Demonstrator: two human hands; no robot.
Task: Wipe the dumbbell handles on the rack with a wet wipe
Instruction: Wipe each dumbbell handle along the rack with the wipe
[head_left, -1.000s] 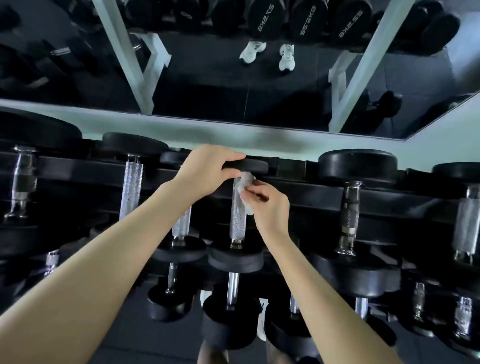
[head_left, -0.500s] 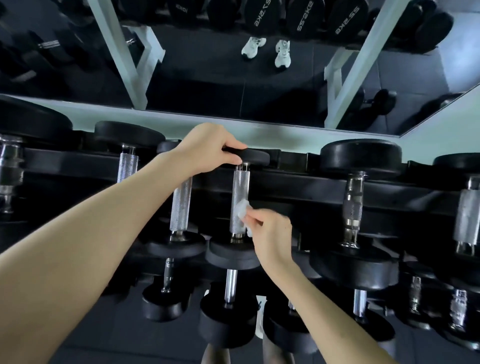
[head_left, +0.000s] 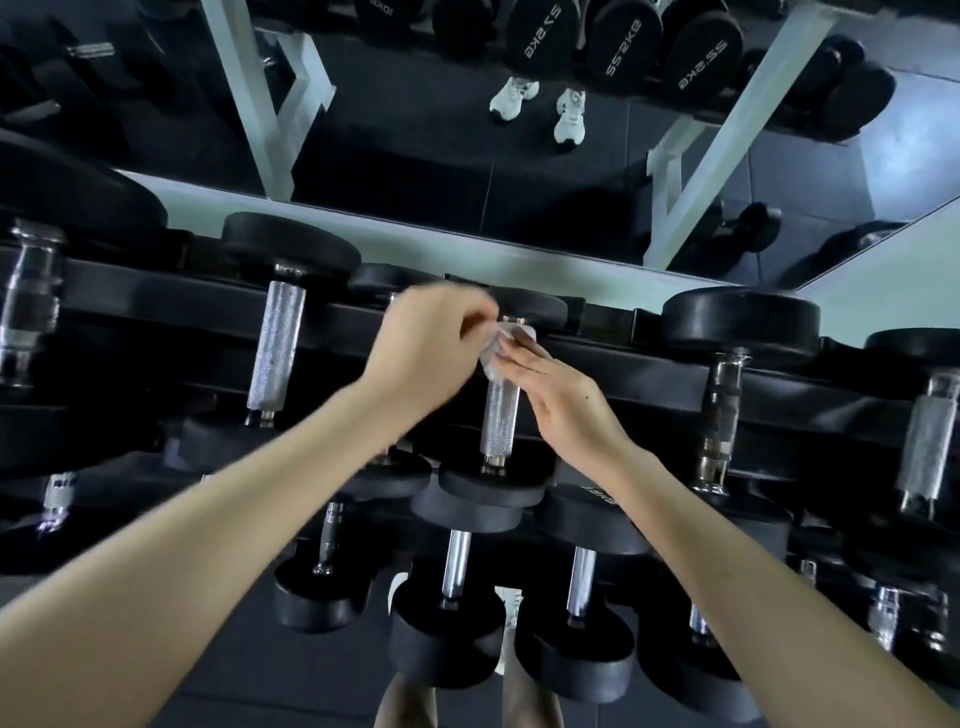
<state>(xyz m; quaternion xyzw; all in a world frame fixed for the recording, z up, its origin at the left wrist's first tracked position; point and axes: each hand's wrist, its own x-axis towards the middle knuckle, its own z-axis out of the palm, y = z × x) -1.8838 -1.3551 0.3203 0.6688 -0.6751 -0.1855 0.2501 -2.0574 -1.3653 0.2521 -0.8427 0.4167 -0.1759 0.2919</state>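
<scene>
The small white wet wipe (head_left: 500, 347) sits at the top end of the knurled silver handle (head_left: 500, 418) of the centre dumbbell on the rack's upper row. My right hand (head_left: 563, 397) holds the wipe against that handle from the right, fingers fairly straight and the thumb hidden. Coming in from the left, my left hand (head_left: 428, 351) is motion-blurred, its curled thumb and forefinger pinching the wipe's upper edge. The dumbbell's far black head (head_left: 535, 310) shows just above both hands.
More dumbbells fill the black rack (head_left: 623, 364): a silver handle (head_left: 275, 348) to the left and a darker one (head_left: 722, 415) to the right. A lower row (head_left: 452, 571) lies below my arms. A mirror (head_left: 467, 156) behind reflects white shoes and weights.
My right hand slid the wipe from the lower part of the handle up to its top. My left hand let go of the dumbbell head and came down to the wipe.
</scene>
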